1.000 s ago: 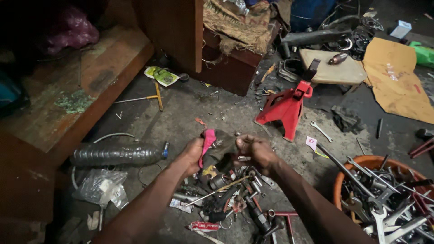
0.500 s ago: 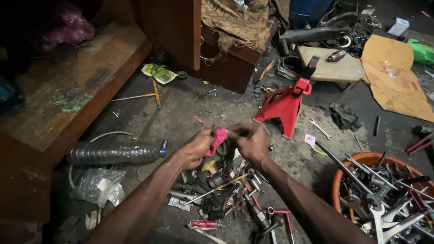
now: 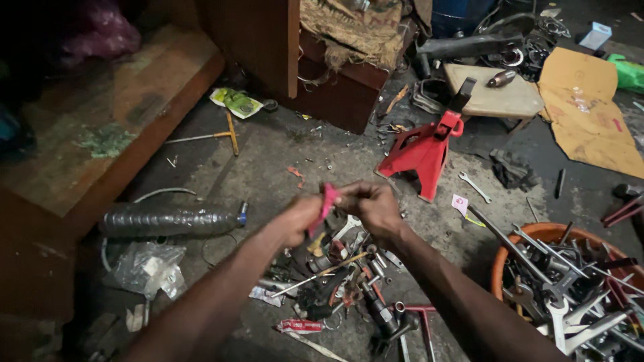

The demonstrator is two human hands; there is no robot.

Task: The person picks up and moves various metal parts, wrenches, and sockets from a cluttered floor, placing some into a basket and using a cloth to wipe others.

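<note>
My left hand (image 3: pixel 300 218) and my right hand (image 3: pixel 370 206) meet over a heap of small metal tools and parts (image 3: pixel 342 281) on the dirty floor. Both are closed on a pink and dark rag (image 3: pixel 329 198) held between them, its pink end sticking up. What the rag wraps, if anything, is hidden by my fingers.
A red jack stand (image 3: pixel 424 153) stands just beyond my hands. An orange basin (image 3: pixel 537 236) full of wrenches sits at the right. A plastic bottle (image 3: pixel 171 219) lies at the left, by a wooden bench (image 3: pixel 100 141). Cardboard (image 3: pixel 590 114) and a small stool (image 3: pixel 496 97) lie at the back right.
My hands have come closer together and risen slightly. The rag, which hung spread between them, is now bunched tight with only its pink end showing.
</note>
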